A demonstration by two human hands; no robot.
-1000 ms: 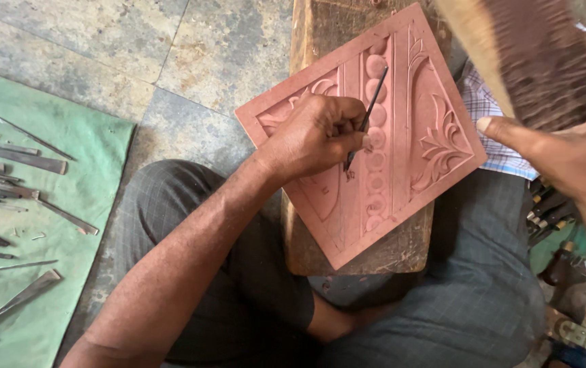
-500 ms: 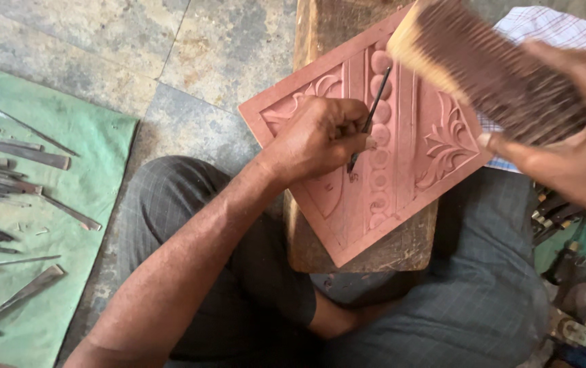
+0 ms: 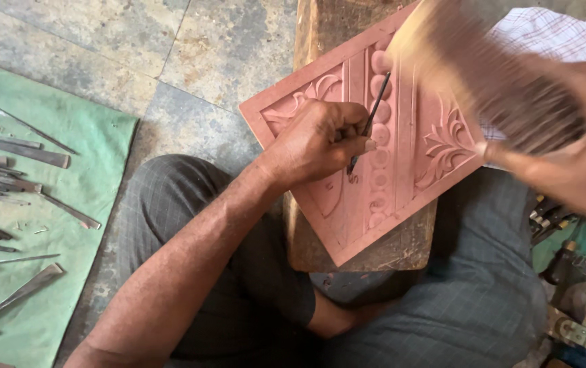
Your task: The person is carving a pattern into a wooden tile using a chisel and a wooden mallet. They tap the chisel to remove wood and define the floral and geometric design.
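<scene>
Left hand pinched a thin dark chisel, tip down on the pink carved slab. Right hand gripped a wooden mallet, badly blurred, probably mid-swing. Slab lay tilted on a wooden block across the lap. Stone-tile floor; green cloth with metal tools at left. Slab showed leaf scrolls and a bead row. Slab's upper corner was hidden by the mallet.

Matt terracotta slab on rough wooden block.
</scene>
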